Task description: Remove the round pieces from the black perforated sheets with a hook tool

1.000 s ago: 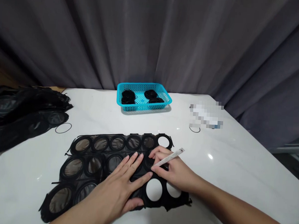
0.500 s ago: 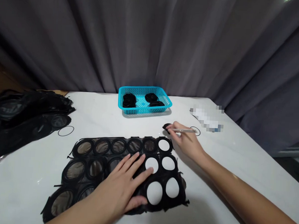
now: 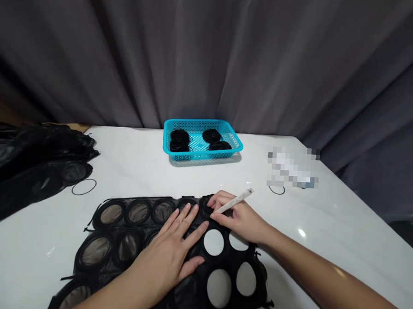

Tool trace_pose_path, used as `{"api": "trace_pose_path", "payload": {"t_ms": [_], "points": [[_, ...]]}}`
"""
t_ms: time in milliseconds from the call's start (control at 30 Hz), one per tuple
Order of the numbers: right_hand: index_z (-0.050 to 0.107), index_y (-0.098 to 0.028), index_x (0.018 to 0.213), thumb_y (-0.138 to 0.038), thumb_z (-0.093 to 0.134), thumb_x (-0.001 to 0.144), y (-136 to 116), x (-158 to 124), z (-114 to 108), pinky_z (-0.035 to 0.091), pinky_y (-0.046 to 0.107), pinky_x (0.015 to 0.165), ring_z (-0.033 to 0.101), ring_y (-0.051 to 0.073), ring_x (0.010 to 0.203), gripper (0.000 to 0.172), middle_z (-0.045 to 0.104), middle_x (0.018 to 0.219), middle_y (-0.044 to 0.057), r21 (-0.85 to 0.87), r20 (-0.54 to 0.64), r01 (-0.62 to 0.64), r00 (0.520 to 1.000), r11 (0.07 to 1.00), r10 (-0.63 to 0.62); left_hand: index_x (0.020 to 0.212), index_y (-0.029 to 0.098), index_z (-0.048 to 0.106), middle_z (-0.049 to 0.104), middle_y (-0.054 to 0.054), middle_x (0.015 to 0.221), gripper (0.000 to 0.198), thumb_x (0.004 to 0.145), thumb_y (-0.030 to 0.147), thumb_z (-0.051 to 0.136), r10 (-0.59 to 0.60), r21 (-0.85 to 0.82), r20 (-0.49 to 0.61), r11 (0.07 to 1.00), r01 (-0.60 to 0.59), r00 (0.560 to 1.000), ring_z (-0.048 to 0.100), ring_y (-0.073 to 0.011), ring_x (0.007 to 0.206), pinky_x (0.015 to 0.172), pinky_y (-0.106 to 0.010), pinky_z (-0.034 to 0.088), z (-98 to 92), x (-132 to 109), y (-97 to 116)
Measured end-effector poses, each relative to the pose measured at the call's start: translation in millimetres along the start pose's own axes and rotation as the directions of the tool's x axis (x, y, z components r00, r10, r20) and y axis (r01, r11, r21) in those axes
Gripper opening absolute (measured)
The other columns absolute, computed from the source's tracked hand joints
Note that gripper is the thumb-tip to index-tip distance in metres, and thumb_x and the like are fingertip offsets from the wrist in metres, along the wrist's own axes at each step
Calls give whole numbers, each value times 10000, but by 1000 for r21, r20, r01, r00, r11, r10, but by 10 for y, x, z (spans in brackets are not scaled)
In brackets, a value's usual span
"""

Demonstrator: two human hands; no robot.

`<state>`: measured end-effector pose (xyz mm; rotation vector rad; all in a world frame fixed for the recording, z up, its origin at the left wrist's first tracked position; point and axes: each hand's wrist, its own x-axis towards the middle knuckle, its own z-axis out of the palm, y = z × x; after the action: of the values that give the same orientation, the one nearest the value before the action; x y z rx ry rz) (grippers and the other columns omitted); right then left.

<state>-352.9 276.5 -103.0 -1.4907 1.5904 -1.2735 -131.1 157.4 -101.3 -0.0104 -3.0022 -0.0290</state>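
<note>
A black sheet (image 3: 125, 242) with rows of round rings lies on the white table (image 3: 139, 169). Several rings at its right end are cut out and show the table through them. My left hand (image 3: 170, 254) lies flat on the sheet with fingers spread, pressing it down. My right hand (image 3: 237, 218) rests on the sheet's far right corner, pinching a thin white pen-like tool (image 3: 233, 201) whose tip meets a ring in the top row.
A turquoise basket (image 3: 202, 138) with several black round pieces stands at the table's far side. A heap of black sheets (image 3: 29, 159) lies at the left. Thin black loops (image 3: 83, 186) (image 3: 276, 189) lie loose. A blurred white object (image 3: 292, 168) sits at the right.
My right hand came back from beyond the sheet's far edge to the top row and set the tool on a ring. The sheet has slid toward me. My left hand stays pressed down.
</note>
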Motion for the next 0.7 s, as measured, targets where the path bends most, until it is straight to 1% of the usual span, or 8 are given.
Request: {"api": "trace_pose_path", "payload": {"t_ms": [200,433,500,567,633,700], "points": [[544,-173,774,-172,601,925,16,4,11,429,325,873,564,176,980,161,568,1061,36,-28,31,-1,1000,1000,2,1539,206,371,232,-189,1607,728,915,450,654,7,43,-3,999,-7,1000,246,-357,1476,1103,-544,401,16,31,-3],[546,-175,797,-162,592,935,-9,5,-6,436,319,874,560,165,968,147,557,1072,31,-94,40,6,999,996,-2,1545,215,361,246,-182,1605,736,912,446,656,6,36,1,999,-6,1000,240,-351,1479,1110,-547,392,3,24,9],[538,-177,801,-157,583,938,-41,-18,25,442,323,869,557,167,954,146,556,1063,35,-140,23,5,1000,990,-2,1550,212,351,249,-182,1604,740,915,443,653,2,25,1,1000,-2,1000,243,-353,1478,1113,-546,388,4,24,11],[524,-179,813,-151,556,949,-77,-63,104,451,329,859,552,179,958,142,558,1055,49,-210,-10,12,1000,978,-15,1560,213,329,230,-179,1611,753,916,430,654,-6,4,-1,1000,6,1000,245,-353,1478,1120,-541,381,9,23,13],[518,-181,861,-128,506,958,-97,-118,218,455,348,869,537,206,1000,111,562,1088,78,-309,-37,61,996,949,-76,1565,221,319,188,-168,1626,751,920,412,651,-18,-22,-10,1000,18,1000,240,-353,1480,1132,-539,364,18,19,15],[526,-175,930,-88,459,945,-85,-153,312,450,384,890,513,245,1048,110,563,1142,117,-432,-27,124,988,893,-151,1554,235,341,151,-153,1637,712,928,395,640,-30,-46,-19,999,29,999,235,-354,1481,1145,-543,343,27,13,17]]}}
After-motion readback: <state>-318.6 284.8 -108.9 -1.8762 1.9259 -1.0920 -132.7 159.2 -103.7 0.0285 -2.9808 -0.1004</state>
